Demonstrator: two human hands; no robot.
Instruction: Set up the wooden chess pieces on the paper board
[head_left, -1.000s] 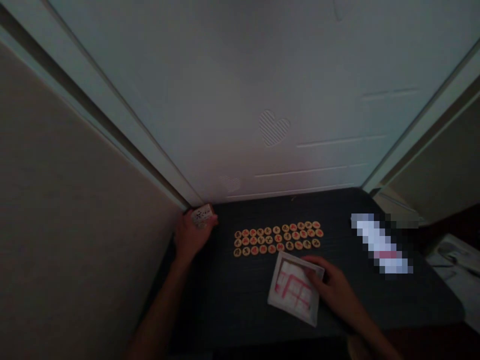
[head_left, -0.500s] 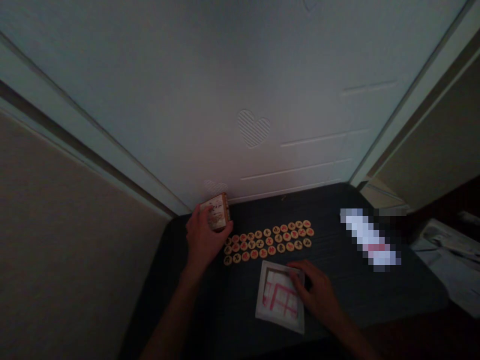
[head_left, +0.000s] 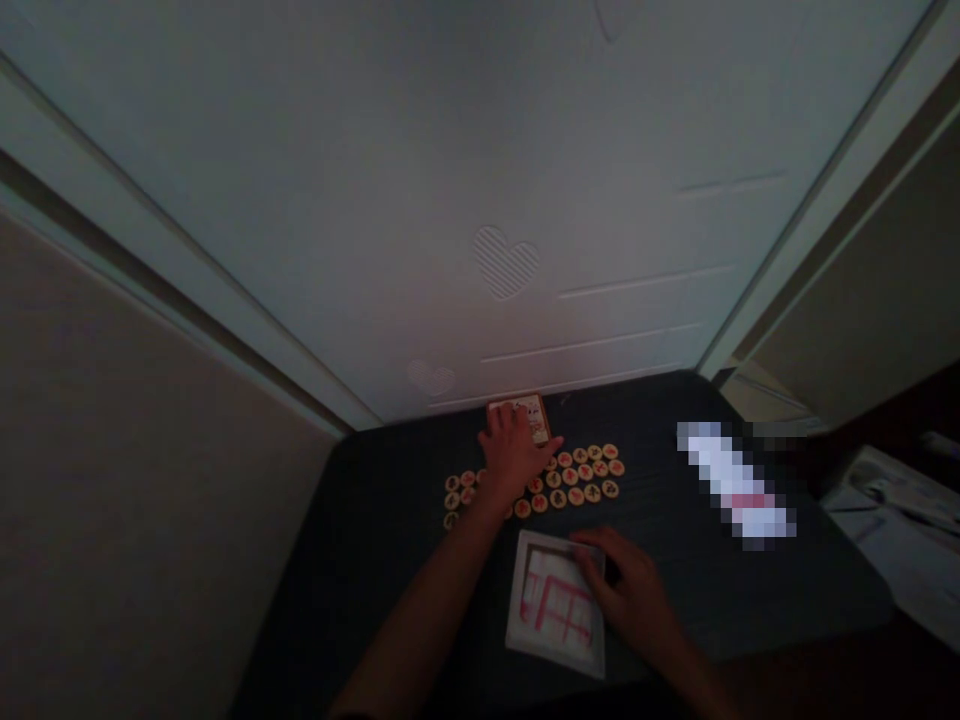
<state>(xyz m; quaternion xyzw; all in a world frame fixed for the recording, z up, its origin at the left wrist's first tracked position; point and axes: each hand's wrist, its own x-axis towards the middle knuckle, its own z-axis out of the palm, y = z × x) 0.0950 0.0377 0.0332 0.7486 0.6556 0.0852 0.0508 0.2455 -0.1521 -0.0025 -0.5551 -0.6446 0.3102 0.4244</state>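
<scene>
**L hand [head_left: 514, 450] on box [head_left: 537, 414], far side of discs [head_left: 583, 478].**
R hand [head_left: 630, 590] fingers on board [head_left: 555, 605] edge; both grips unclear. Step looks like box placing; next needs L fingers lifted clear of discs.

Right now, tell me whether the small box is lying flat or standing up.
Lying flat: the small box shows its broad printed face upward on the table, under the left hand.

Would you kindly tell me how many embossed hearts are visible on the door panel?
3: a striped heart mid-panel, a faint heart low down, and a partial heart cut off at the top. Others may be out of view.
</scene>
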